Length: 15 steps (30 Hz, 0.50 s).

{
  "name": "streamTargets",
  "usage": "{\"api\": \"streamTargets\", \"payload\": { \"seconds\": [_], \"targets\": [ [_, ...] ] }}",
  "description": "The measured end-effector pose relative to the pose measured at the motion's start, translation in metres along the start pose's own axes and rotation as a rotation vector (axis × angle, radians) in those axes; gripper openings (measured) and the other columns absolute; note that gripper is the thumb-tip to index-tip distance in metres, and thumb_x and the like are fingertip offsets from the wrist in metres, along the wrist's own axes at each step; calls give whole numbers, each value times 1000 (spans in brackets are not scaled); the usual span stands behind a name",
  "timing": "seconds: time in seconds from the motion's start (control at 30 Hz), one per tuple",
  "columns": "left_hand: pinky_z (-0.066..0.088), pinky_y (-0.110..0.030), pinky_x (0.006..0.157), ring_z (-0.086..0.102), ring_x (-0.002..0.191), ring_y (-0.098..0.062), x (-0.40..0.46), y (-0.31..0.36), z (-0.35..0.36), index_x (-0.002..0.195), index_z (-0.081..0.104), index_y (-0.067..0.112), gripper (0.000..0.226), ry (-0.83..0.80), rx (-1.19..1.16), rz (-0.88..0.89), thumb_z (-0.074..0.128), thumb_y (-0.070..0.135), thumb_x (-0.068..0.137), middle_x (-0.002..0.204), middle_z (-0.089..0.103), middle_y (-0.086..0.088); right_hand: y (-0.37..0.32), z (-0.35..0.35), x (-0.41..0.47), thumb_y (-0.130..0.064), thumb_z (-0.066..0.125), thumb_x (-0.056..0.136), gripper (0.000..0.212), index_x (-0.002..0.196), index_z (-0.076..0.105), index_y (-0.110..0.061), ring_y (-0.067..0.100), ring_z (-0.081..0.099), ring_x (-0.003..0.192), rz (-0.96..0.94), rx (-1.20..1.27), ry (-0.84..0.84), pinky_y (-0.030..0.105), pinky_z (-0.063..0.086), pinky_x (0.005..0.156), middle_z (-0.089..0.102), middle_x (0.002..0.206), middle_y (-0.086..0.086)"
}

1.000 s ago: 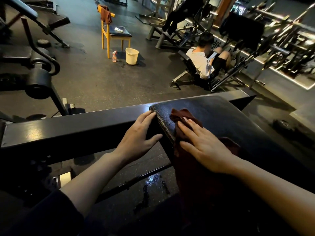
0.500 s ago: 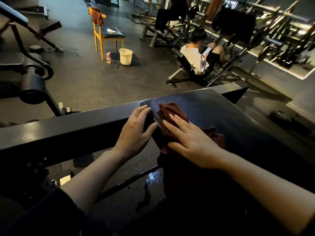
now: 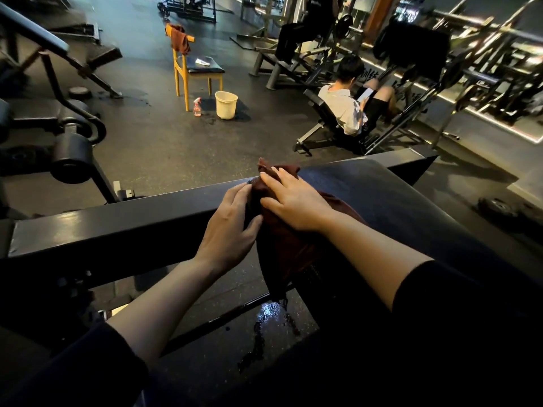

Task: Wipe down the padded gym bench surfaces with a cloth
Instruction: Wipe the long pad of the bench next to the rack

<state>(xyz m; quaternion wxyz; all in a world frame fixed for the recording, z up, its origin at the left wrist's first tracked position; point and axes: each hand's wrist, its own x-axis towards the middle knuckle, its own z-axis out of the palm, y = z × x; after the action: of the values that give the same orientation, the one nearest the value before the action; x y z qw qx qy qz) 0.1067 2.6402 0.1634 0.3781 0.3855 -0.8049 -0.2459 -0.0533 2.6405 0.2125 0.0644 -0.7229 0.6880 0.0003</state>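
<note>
The right hand (image 3: 296, 201) is pressing flat, fingers straight and close together, on the dark red cloth (image 3: 289, 242) at the near-left corner of the black bench pad (image 3: 396, 201). The left hand (image 3: 230, 227) is resting beside it, fingers relaxed, touching the pad edge and the black steel frame beam (image 3: 117, 224). The cloth is draping over the pad's left edge, hanging above a wet patch (image 3: 270, 315) on the floor.

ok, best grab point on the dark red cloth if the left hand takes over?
Probably the hanging tail of the dark red cloth, pinched from the left side. It drapes free over the pad edge, while the right hand presses flat on the upper part.
</note>
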Motion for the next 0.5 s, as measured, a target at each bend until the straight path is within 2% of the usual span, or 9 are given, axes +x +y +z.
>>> {"api": "streamTargets", "payload": {
  "seconds": [0.13, 0.23, 0.37, 0.43, 0.5],
  "targets": [
    [28, -20, 107, 38, 132, -16, -2, 15, 6, 136, 47, 6, 53, -21, 13, 63, 63, 25, 90, 144, 41, -5, 42, -5, -60, -54, 34, 96, 66, 152, 9, -30, 12, -1, 147, 26, 53, -16, 35, 3, 120, 2, 160, -5],
    [31, -28, 111, 38, 134, -17, -4, 26, 13, 134, 51, 7, 52, -68, 31, 118, 66, 27, 88, 146, 39, -5, 100, -14, -104, -58, 33, 94, 69, 152, 7, -31, 14, -2, 147, 255, 66, -67, 33, 2, 118, 1, 161, 0],
    [31, -27, 111, 38, 134, -16, -7, 36, 15, 133, 53, 8, 52, -118, 69, 146, 66, 29, 87, 147, 40, -4, 137, -18, -109, -68, 30, 89, 81, 153, 6, -24, 18, -1, 148, 513, 64, -38, 40, 4, 120, 3, 161, 9],
    [31, -27, 111, 39, 133, -16, -7, 38, 13, 133, 52, 8, 51, -126, 96, 147, 62, 32, 89, 146, 41, -3, 116, -14, -89, -75, 27, 84, 91, 153, 6, -21, 20, -2, 148, 515, 90, -19, 40, 3, 119, 1, 160, 11],
    [33, -28, 110, 41, 132, -17, -5, 39, 11, 134, 50, 7, 49, -119, 116, 132, 59, 28, 91, 145, 41, -3, 78, -7, -73, -72, 25, 87, 85, 153, 7, -22, 19, -2, 148, 345, 116, -20, 38, 3, 117, 1, 160, 11]
  ]
}}
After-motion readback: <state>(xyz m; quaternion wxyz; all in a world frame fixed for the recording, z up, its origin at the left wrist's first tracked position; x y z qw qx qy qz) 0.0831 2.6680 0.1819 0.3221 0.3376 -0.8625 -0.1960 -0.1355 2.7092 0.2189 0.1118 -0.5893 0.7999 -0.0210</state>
